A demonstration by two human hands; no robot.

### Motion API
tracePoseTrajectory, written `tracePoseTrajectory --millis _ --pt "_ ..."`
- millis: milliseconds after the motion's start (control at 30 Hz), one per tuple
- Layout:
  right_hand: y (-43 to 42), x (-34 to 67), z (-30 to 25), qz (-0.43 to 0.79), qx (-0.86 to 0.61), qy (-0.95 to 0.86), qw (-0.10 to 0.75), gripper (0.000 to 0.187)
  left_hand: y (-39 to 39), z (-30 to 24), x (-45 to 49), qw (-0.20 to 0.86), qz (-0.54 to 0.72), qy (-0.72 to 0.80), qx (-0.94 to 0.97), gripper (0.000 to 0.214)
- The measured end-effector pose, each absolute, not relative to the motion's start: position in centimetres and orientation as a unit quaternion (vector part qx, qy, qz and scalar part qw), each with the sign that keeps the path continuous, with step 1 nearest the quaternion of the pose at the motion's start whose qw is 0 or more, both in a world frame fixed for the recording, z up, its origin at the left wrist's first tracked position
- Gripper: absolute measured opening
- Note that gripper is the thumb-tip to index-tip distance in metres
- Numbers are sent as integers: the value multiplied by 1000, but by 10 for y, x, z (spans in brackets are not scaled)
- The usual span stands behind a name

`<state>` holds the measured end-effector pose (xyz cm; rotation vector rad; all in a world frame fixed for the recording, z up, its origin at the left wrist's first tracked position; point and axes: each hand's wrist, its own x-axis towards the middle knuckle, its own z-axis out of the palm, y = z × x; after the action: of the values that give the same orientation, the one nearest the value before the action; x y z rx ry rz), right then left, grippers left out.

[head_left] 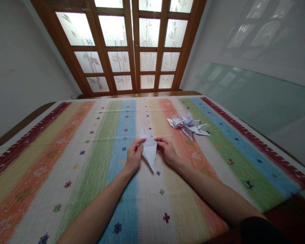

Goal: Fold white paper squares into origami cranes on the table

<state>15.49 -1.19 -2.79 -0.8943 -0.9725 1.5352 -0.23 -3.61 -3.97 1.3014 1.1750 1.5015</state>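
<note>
A white sheet of paper folded into a long diamond (149,149) is between my two hands, low over the middle of the table. Its upper end splits into narrow points, and its lower tip points toward me. My left hand (135,154) pinches the left edge between thumb and fingers. At the right corner, my right hand (167,149) has its fingertips closed on the paper; its thumb is partly hidden. Several folded white paper cranes (188,124) lie in a cluster to the right, beyond my right hand.
A striped, patterned tablecloth (91,176) covers the table. Beyond the far edge stand wooden doors (136,51) with frosted panes. A pale wall (15,61) rises on the left, and a glossy greenish panel (244,91) lines the right wall.
</note>
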Motion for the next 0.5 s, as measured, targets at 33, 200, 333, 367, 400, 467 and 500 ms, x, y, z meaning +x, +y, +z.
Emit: tracePoseTrajectory --millis 33,200,333,367,400,467,500 --pt "-12 155 -28 641 -375 -410 530 18 -37 -40 -2 419 589 463 514 33" --pt "-13 156 -29 594 -376 -477 528 19 -37 -41 0 469 574 449 499 62" --pt "-12 156 -32 549 -384 -523 526 27 -40 -39 -1 449 551 447 543 61" --pt "-12 156 -33 540 -387 -532 525 28 -41 -38 -2 439 545 441 562 59" --pt "-12 156 -33 530 -391 -540 524 28 -42 -37 -2 429 539 433 581 58" --pt "-12 157 -34 504 -400 -550 532 28 -44 -35 -5 416 532 416 609 54" --pt "-13 157 -34 487 -403 -555 541 30 -44 -35 -6 415 532 410 614 52"
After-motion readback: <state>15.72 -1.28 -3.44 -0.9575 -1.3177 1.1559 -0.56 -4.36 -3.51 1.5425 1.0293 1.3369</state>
